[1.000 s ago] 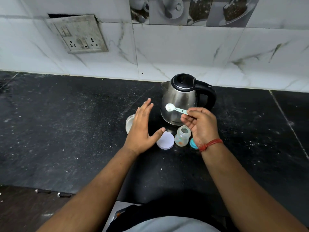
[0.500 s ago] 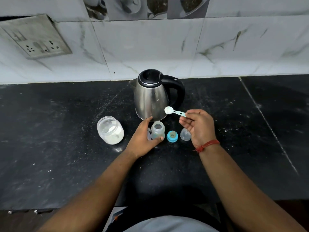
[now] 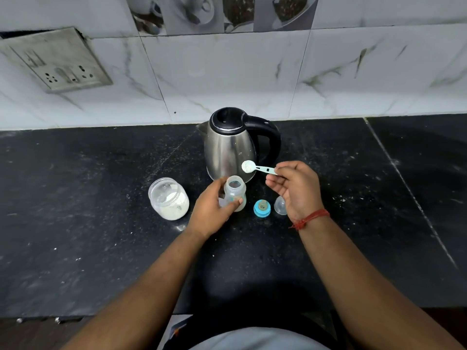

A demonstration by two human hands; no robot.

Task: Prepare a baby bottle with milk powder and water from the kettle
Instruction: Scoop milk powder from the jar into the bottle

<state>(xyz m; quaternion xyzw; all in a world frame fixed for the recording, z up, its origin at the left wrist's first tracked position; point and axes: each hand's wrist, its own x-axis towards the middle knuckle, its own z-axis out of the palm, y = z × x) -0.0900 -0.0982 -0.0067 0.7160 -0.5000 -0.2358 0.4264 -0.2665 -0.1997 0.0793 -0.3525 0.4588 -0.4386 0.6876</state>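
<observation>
Left hand (image 3: 211, 210): fingers wrapped round the open bottle (image 3: 235, 195), upright on the counter (image 3: 101, 248).
Right hand (image 3: 298, 193): fingers pinch the spoon (image 3: 255, 168) handle; powder-filled bowl just above the bottle, before the kettle (image 3: 230, 145).

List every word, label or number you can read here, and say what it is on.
None can be read.
Bottle: coloured print, too blurred.
Scoop: handle marks, too small.
Kettle, jar: no label shows.
Wall tiles: pictures only.
</observation>
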